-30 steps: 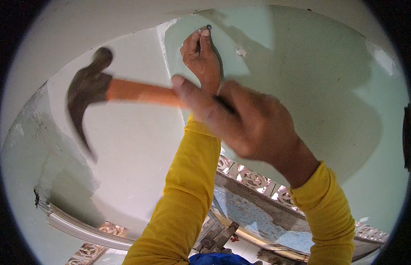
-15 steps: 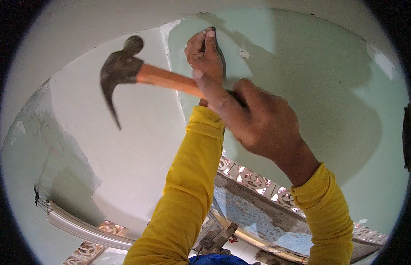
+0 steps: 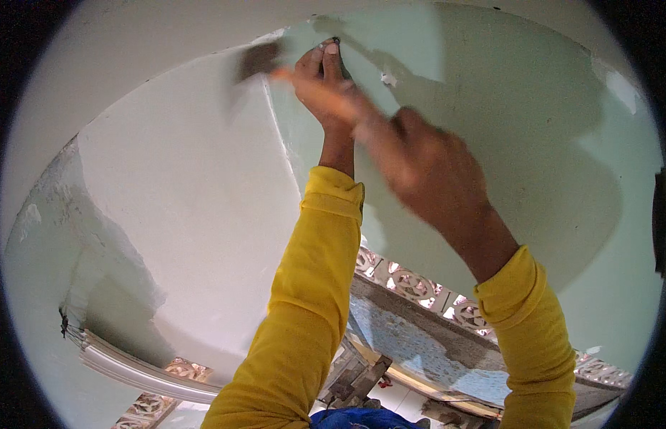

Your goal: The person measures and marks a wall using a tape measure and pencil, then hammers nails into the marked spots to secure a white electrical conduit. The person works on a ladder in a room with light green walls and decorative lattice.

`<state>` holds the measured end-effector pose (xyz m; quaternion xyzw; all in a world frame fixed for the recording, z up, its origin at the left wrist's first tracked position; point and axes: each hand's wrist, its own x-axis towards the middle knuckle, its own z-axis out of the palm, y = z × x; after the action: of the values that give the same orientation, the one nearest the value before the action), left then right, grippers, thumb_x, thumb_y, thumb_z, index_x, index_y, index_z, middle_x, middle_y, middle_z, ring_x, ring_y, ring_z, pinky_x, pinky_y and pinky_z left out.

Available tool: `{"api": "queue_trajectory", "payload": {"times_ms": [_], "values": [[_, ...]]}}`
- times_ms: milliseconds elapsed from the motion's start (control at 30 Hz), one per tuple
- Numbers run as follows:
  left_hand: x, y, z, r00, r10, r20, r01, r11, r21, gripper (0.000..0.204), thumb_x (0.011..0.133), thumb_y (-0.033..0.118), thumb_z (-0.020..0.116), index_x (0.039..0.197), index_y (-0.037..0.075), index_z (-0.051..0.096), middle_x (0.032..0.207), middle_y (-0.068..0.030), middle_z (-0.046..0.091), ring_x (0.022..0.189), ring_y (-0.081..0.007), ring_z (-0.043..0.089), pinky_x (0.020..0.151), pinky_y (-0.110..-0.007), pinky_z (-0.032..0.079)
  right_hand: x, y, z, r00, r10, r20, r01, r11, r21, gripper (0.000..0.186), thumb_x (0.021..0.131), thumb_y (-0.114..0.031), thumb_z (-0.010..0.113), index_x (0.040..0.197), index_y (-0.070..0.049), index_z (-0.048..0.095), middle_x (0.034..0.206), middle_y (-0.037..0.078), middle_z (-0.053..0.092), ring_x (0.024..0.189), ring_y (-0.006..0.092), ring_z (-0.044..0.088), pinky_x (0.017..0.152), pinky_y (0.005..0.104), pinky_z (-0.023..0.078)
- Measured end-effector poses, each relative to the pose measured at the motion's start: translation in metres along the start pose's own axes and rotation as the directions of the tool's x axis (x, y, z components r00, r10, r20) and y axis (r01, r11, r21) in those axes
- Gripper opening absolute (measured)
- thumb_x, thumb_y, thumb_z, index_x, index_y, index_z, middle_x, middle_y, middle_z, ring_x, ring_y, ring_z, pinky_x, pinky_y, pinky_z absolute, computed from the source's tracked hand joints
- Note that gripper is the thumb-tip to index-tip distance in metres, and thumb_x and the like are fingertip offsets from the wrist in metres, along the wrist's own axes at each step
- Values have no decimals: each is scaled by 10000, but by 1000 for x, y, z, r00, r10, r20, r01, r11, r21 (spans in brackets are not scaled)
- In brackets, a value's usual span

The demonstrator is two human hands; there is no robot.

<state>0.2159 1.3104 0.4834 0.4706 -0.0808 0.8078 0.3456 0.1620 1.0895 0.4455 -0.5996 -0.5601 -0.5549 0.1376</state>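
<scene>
My left hand (image 3: 326, 64) is raised at the upper middle, fingertips pinched on a small dark fastener (image 3: 336, 41) against the pale green wall (image 3: 533, 171); whether it is a nail is too small to tell. My right hand (image 3: 419, 164), blurred by motion, grips the orange handle of a claw hammer (image 3: 322, 96). The blurred dark hammer head (image 3: 258, 64) is up to the left of my left hand, and the handle passes in front of that hand. Both forearms wear yellow sleeves. A whitish patch (image 3: 175, 214) covers the wall left of my left arm.
Decorative vent blocks (image 3: 412, 284) run along the lower right, beside a grey ledge with a blue speckled surface (image 3: 426, 357). White strips (image 3: 140, 365) with dark wire ends lie along the lower left. Blue cloth (image 3: 361, 418) shows at the bottom, a dark object (image 3: 658, 222) at the right edge.
My right hand and the hammer have swung upward, bringing the head higher and further right, closer to my left hand. My left hand stays pinched on the fastener at the wall.
</scene>
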Motion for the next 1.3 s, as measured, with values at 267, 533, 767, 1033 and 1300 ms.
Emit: {"api": "queue_trajectory", "payload": {"times_ms": [267, 533, 767, 1033, 1300], "values": [[1, 1, -2, 999, 2, -45, -1, 1000, 22, 177, 968, 178, 734, 966, 11, 791, 1038, -139, 744, 964, -276, 651, 928, -403, 495, 4, -23, -19, 986, -114, -121, 126, 987, 96, 604, 942, -152, 690, 1526, -135, 538, 780, 42, 522, 588, 143, 585, 467, 326, 534], [7, -6, 0, 999, 32, 10, -29, 969, -244, 201, 953, 150, 755, 1032, -33, 782, 1034, -118, 746, 941, -211, 673, 941, -363, 521, 2, -16, -2, 992, 120, 34, -121, 992, 21, 583, 999, -231, 674, 1547, -139, 498, 795, 84, 561, 571, 191, 589, 474, 355, 529], [3, -2, 3, 999, 26, -26, -26, 999, -22, 162, 934, 137, 765, 1033, 10, 789, 1056, -98, 741, 988, -178, 666, 921, -329, 526, 14, -34, -33, 997, 58, -51, -42, 962, 271, 540, 1004, -215, 674, 1519, -131, 536, 880, 108, 620, 666, 235, 643, 567, 379, 561], [2, -4, -2, 999, 10, 34, -11, 999, 31, 139, 961, 175, 756, 1013, 49, 783, 1035, -66, 736, 1041, -244, 576, 990, -383, 442, 11, 17, -31, 965, 257, 52, -262, 935, 240, 439, 1071, -206, 583, 1485, -89, 495, 1015, 235, 709, 885, 400, 727, 752, 473, 579], [3, -1, -2, 998, 57, 8, -57, 998, 14, 132, 952, 174, 763, 984, 48, 788, 1017, -66, 739, 1025, -242, 576, 964, -384, 450, 20, 33, -14, 991, 123, -58, -117, 987, 107, 448, 1053, -217, 608, 1467, -92, 492, 854, 208, 701, 767, 382, 716, 657, 495, 574]]}}
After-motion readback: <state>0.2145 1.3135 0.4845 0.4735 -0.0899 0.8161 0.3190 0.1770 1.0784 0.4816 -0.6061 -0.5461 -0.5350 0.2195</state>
